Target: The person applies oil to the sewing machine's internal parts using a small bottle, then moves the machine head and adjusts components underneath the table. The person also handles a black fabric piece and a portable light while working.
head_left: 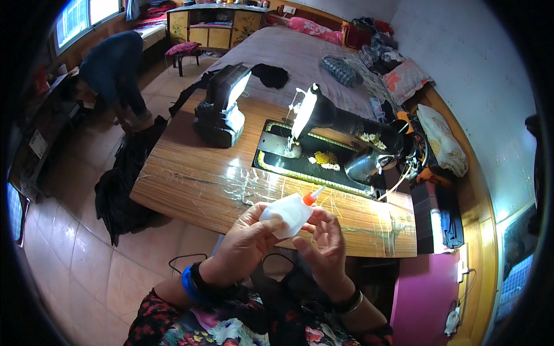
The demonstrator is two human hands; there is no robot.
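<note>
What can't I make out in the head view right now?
All in the head view:
White bottle: fill level; its bright, washed-out wall shows none.
Left hand: some fingertips, hidden behind the bottle.
Sewing machine: needle tip, too small, near glare.
Stooping person: exact grip, too small and dim.

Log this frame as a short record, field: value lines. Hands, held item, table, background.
left grip: closed on white bottle
right grip: loosely open beside the bottle; contact unclear
bottle: orange collar, pale nozzle tilted up and to the right
table: wood-grain top
on table: black sewing machine; lit black lamp to its left
behind table: bed
upper left: another person, bent over
</note>
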